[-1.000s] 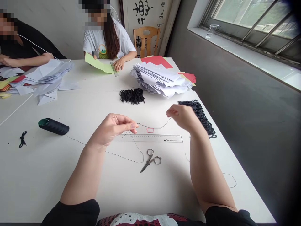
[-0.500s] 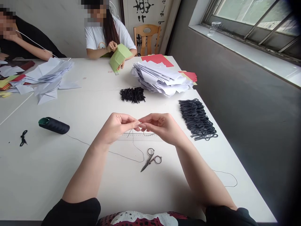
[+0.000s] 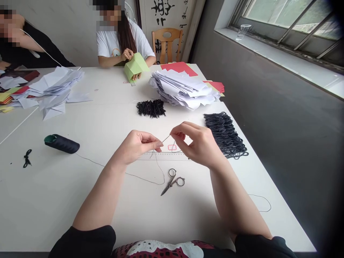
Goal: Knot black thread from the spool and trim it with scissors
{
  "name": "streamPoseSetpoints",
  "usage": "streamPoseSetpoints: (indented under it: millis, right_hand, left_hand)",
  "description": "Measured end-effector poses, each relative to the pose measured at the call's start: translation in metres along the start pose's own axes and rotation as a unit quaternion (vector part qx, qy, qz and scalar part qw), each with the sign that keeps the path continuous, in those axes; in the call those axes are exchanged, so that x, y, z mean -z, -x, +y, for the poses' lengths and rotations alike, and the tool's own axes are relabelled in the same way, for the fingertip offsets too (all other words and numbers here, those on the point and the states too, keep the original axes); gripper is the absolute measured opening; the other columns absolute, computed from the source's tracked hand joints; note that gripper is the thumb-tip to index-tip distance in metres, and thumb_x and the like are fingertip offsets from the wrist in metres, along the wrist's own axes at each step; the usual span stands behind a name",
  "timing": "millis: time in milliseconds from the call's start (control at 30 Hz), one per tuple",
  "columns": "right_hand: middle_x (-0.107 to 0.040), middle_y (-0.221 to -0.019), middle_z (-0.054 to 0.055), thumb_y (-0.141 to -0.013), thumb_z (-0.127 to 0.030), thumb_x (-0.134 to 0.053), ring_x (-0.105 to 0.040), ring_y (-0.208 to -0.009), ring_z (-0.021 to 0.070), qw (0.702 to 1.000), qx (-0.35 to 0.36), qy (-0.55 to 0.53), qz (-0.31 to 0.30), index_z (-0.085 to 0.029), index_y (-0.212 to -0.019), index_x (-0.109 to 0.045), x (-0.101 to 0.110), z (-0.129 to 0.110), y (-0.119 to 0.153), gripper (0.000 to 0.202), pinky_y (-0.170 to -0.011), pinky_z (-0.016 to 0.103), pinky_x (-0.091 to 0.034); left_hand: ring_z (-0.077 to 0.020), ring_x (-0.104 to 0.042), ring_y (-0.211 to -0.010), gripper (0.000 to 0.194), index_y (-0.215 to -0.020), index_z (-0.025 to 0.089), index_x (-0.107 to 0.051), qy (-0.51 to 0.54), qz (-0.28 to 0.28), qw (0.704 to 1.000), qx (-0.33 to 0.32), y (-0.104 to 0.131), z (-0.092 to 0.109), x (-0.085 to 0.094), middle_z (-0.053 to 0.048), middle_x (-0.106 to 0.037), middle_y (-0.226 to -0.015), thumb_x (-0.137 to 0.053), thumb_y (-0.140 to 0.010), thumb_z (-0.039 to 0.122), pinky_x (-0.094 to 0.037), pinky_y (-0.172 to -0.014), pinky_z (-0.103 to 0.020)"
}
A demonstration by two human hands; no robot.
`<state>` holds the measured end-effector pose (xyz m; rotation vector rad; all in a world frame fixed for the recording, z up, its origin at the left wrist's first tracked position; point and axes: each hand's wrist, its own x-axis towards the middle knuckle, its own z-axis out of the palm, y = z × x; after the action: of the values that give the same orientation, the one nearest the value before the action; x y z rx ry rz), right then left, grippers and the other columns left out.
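Between my hands a short stretch of dark thread (image 3: 166,139) runs taut. My left hand (image 3: 142,145) pinches one end, with loose ends hanging below its fingers. My right hand (image 3: 195,143), a little to the right, pinches the other end between thumb and forefinger. From the black thread spool (image 3: 62,143) on the left, a thin line curves over the table towards my left hand. A ruler (image 3: 172,153) lies flat behind and under the hands. Nearer to me, metal scissors (image 3: 172,182) rest with their handles apart.
A bundle of short black cords (image 3: 151,108) and a larger row of looped black cords (image 3: 225,134) lie beyond my hands. Paper piles (image 3: 185,89) stand at the back. Across the white table (image 3: 134,222), one person folds green paper (image 3: 136,66); another sits at left.
My right hand has moved right, away from my left hand, and thread now stretches between them. The person across has shifted the green paper slightly; the person at left has raised an arm.
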<state>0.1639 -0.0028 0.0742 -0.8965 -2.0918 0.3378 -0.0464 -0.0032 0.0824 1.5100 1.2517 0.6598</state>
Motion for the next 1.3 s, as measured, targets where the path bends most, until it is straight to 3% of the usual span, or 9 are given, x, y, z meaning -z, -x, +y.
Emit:
streamPoseSetpoints:
  millis: [167,233,300,367,433,533,633,900,1300]
  right_hand:
    - [-0.059,-0.075,0.001,-0.087,-0.009,-0.052,-0.054,-0.065,0.0092,0.998,0.012,0.035,0.051,-0.017,-0.083,-0.059,0.011,0.004,-0.001,0.012,-0.060,0.022,-0.045]
    - [-0.059,-0.076,0.001,-0.087,-0.008,-0.051,-0.054,-0.065,0.0095,0.998,0.022,0.041,0.052,-0.017,-0.084,-0.059,0.014,0.005,0.000,0.012,-0.060,0.023,-0.045]
    - [-0.058,-0.076,0.001,-0.088,-0.008,-0.050,-0.053,-0.065,0.0096,0.998,0.034,0.040,0.034,-0.017,-0.085,-0.059,0.014,0.004,0.001,0.013,-0.060,0.023,-0.045]
    - [-0.058,-0.077,0.002,-0.089,-0.007,-0.049,-0.052,-0.065,0.0095,0.998,0.048,0.034,0.005,-0.017,-0.086,-0.059,0.012,0.003,0.002,0.014,-0.059,0.023,-0.045]
    - [-0.058,-0.078,0.002,-0.090,-0.008,-0.048,-0.051,-0.065,0.0092,0.998,0.063,0.024,-0.018,-0.017,-0.088,-0.058,0.008,0.002,0.002,0.014,-0.058,0.022,-0.044]
    - [-0.059,-0.080,0.003,-0.092,-0.010,-0.048,-0.051,-0.065,0.0090,0.997,0.071,0.018,-0.038,-0.016,-0.089,-0.058,0.001,0.000,0.002,0.012,-0.057,0.022,-0.043]
    - [-0.058,-0.080,0.003,-0.091,-0.009,-0.048,-0.050,-0.064,0.0087,0.997,0.062,0.023,-0.043,-0.016,-0.087,-0.057,-0.001,0.001,0.002,0.013,-0.056,0.021,-0.042]
    - [-0.057,-0.076,0.001,-0.089,-0.009,-0.048,-0.052,-0.065,0.0106,0.995,0.027,0.090,0.013,-0.019,-0.084,-0.057,0.014,0.018,0.001,0.014,-0.059,0.024,-0.043]
    - [-0.063,-0.078,0.003,-0.090,-0.016,-0.048,-0.057,-0.065,0.0136,0.990,-0.029,0.133,0.050,-0.022,-0.081,-0.058,0.030,0.027,0.003,0.015,-0.058,0.029,-0.047]
  left_hand:
    - [-0.0206,-0.066,-0.082,0.022,-0.069,0.022,-0.074,-0.171,-0.113,0.978,0.028,-0.006,-0.012,0.007,-0.002,-0.074,-0.078,-0.066,-0.077,0.040,-0.047,-0.073,-0.028]
    - [-0.0247,-0.066,-0.096,0.016,-0.076,0.023,-0.076,-0.263,-0.160,0.950,0.042,-0.009,-0.021,0.009,-0.003,-0.075,-0.095,-0.067,-0.074,0.036,-0.048,-0.079,-0.029]
    - [-0.0283,-0.058,-0.116,0.030,-0.098,0.025,-0.075,-0.307,-0.161,0.937,0.033,-0.011,-0.027,0.011,-0.004,-0.068,-0.121,-0.069,-0.069,0.032,-0.045,-0.092,-0.032]
    - [-0.0284,-0.048,-0.130,0.053,-0.122,0.026,-0.066,-0.277,-0.130,0.952,0.002,-0.011,-0.028,0.010,-0.004,-0.057,-0.139,-0.071,-0.070,0.034,-0.040,-0.103,-0.035]
    - [-0.0260,-0.047,-0.132,0.054,-0.129,0.026,-0.061,-0.184,-0.092,0.978,-0.042,-0.010,-0.024,0.007,-0.004,-0.055,-0.140,-0.067,-0.077,0.038,-0.037,-0.108,-0.036]
    - [-0.0246,-0.058,-0.119,0.040,-0.117,0.024,-0.070,-0.009,-0.064,0.995,-0.081,-0.009,-0.015,-0.004,-0.006,-0.067,-0.124,-0.064,-0.083,0.043,-0.044,-0.102,-0.037]
    - [-0.0239,-0.067,-0.101,0.030,-0.097,0.021,-0.077,0.087,-0.062,0.993,-0.052,-0.009,-0.011,-0.013,-0.007,-0.075,-0.101,-0.070,-0.080,0.044,-0.052,-0.088,-0.035]
    - [-0.0212,-0.071,-0.092,0.028,-0.085,0.022,-0.078,0.083,-0.112,0.986,0.092,-0.005,-0.005,-0.008,-0.008,-0.076,-0.090,-0.074,-0.075,0.048,-0.055,-0.070,-0.025]
    - [-0.0214,-0.073,-0.085,0.030,-0.085,0.018,-0.078,0.105,-0.131,0.980,0.106,-0.005,-0.006,-0.007,-0.011,-0.076,-0.089,-0.074,-0.075,0.046,-0.056,-0.072,-0.027]
